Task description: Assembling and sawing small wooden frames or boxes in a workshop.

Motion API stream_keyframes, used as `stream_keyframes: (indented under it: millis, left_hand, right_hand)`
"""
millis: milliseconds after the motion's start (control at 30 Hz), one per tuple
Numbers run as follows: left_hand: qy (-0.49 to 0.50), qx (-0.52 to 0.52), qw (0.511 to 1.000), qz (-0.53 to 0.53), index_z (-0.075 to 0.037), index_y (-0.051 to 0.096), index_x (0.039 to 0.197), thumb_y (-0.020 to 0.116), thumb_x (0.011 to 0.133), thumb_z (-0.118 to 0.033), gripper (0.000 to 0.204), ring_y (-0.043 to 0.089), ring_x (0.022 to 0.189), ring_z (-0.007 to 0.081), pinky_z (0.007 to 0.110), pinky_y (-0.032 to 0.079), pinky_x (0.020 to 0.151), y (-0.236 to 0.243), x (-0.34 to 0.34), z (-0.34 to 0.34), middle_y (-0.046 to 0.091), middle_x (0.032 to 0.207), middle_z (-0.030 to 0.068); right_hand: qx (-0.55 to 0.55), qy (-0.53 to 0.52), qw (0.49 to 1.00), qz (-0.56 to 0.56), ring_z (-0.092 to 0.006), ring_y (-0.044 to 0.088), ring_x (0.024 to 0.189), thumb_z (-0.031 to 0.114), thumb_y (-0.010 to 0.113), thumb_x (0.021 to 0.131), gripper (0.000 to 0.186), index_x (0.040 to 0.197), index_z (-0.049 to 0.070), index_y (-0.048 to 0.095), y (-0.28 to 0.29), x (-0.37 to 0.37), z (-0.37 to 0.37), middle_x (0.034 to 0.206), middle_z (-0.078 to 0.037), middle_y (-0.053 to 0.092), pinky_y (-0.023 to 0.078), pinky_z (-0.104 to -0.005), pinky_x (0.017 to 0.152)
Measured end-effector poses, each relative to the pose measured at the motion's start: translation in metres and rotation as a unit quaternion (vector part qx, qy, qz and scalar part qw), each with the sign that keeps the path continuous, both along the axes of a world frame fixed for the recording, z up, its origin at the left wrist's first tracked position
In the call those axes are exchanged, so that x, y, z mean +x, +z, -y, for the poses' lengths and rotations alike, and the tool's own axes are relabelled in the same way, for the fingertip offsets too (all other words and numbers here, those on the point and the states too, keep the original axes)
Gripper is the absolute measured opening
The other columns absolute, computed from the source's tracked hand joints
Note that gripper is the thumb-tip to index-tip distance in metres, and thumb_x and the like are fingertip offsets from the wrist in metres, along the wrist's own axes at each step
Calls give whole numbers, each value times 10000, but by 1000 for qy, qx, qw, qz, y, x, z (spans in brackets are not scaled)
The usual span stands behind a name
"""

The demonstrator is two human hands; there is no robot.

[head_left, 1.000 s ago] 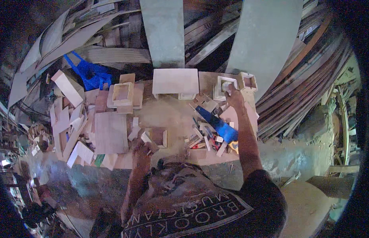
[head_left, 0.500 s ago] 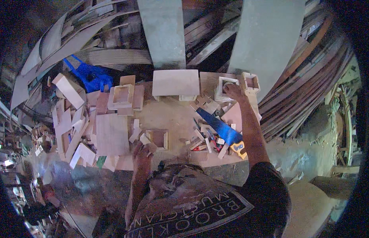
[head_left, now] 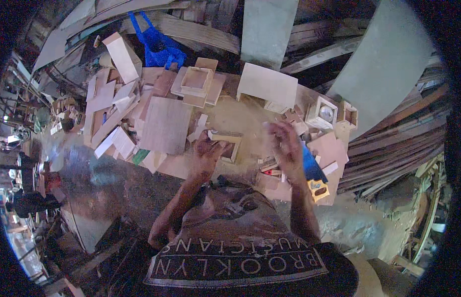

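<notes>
My left hand (head_left: 206,153) is closed at the left side of a small open wooden box (head_left: 234,152) near the table's front edge. Its fingers and thumb seem to grip the box's left wall; whether a loose wood piece is also in them I cannot tell. My right hand (head_left: 287,146) hovers to the right of that box, over the blue saw blade. Its fingertips are bent together and blurred, and any small thing in them is hidden. Farther right stands a pale wooden box (head_left: 313,119) with a round, light container (head_left: 327,113) inside.
A handsaw (head_left: 317,189) with a yellow handle lies right, among offcuts. A white-topped wooden piece (head_left: 268,85) stands at the back. Another open box (head_left: 196,80) sits on boards back left, beside a wide board (head_left: 166,124) and scrap pieces. A blue bag (head_left: 161,47) lies behind.
My right hand has come out of the pale box at right and back toward the middle. My left hand, earlier holding a small wood piece, has moved onto the small box. The view has shifted.
</notes>
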State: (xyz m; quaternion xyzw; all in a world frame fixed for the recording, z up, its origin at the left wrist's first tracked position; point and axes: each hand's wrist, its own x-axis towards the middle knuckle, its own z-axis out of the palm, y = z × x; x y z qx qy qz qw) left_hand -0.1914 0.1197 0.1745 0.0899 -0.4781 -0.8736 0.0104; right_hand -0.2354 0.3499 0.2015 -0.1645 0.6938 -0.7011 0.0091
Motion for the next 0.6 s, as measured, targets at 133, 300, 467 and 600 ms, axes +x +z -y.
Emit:
stream_keyframes:
  millis: [133, 300, 467, 600]
  left_hand:
    - [-18, -124, 992, -25, -15, 461, 1178, 625, 829, -29, 386, 580, 1019, 202, 329, 515, 839, 0, -2, 8, 580, 1075, 110]
    - [21, -175, 982, -74, -5, 475, 1163, 623, 825, -18, 369, 605, 941, 181, 296, 511, 803, -2, -2, 16, 602, 1038, 110]
    - [30, -231, 972, -42, -4, 486, 1154, 623, 821, -10, 359, 616, 883, 166, 283, 513, 769, 1, 0, 19, 613, 1027, 110]
    - [33, -248, 966, -61, -3, 494, 1144, 622, 821, -4, 347, 618, 857, 155, 276, 511, 750, 2, 2, 20, 627, 998, 103]
  right_hand:
    - [29, 33, 999, -22, -250, 508, 1173, 35, 543, 849, 446, 1272, 41, 402, 21, 25, 52, 1260, -118, 525, 385, -367, 979]
    - [106, 59, 992, -44, -272, 477, 1216, 30, 528, 842, 491, 1294, 3, 338, 22, 28, 75, 1247, -158, 534, 314, -386, 1034]
    - [160, 30, 984, -73, -345, 469, 1176, 100, 543, 864, 459, 1285, 16, 381, 18, 26, 84, 1239, -174, 505, 352, -414, 1006]
    - [289, 14, 943, -164, -346, 480, 1156, 45, 542, 823, 490, 1283, 15, 375, 19, 26, 85, 1205, -158, 533, 333, -423, 1009]
